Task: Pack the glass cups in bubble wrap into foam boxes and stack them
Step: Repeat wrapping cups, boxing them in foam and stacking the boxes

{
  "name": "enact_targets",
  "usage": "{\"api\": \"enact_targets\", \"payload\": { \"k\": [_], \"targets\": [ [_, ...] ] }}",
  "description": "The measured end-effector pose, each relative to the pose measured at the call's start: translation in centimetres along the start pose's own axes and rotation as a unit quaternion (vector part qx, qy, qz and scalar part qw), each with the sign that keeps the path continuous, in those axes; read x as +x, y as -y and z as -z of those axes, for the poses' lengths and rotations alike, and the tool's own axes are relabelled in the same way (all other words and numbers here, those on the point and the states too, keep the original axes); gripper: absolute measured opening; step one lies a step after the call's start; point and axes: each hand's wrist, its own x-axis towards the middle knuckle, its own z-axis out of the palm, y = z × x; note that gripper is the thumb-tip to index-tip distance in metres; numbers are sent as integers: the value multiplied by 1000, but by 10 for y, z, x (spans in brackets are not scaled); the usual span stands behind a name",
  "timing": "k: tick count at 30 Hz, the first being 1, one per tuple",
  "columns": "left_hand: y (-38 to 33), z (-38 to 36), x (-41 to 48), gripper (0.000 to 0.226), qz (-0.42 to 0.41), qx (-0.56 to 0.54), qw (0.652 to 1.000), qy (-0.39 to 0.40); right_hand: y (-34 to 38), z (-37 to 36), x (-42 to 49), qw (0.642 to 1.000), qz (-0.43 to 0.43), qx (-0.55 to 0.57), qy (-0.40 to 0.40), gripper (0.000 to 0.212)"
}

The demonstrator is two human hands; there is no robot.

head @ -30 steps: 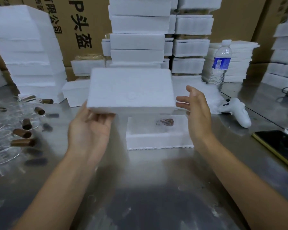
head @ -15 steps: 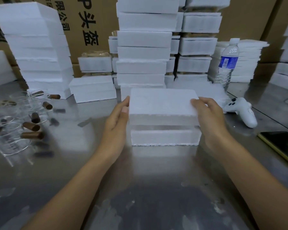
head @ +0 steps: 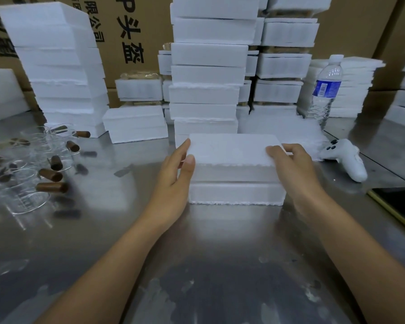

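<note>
Foam lid [head: 232, 148]: sat on top of the foam box [head: 235, 191] at the middle of the worktop [head: 197, 242], edges roughly flush (a thin seam showed between them).
Left hand [head: 175, 174]: fingers straight, pressed flat against the lid's left end, thumb at its near-left corner; nothing gripped.
Right hand [head: 292, 167]: fingers curled over the lid's right end, holding it.
Glass cups [head: 31, 183]: lay loose at the left, clear with brown handles; any wrap was too blurred to tell.
Foam stacks [head: 206, 73]: stood tall just behind the box.
Right side: water bottle [head: 326, 90] upright far back; white controller [head: 346, 157] near the right hand; phone [head: 398, 202] at the edge.
</note>
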Motion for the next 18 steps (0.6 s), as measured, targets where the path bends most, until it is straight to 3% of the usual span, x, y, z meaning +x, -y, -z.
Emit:
{"api": "enact_targets", "payload": {
  "k": [5, 13, 18],
  "targets": [
    [6, -1, 4, 61, 13, 9, 1000, 4, -4, -1, 3, 999, -3, -35, 0, 23],
    [5, -1, 6, 54, 18, 32, 999, 19, -11, -3, 7, 998, -63, 17, 1, 25],
    [5, 3, 1, 75, 32, 73, 995, 51, -12, -1, 4, 998, -35, 16, 50, 18]
  ]
}}
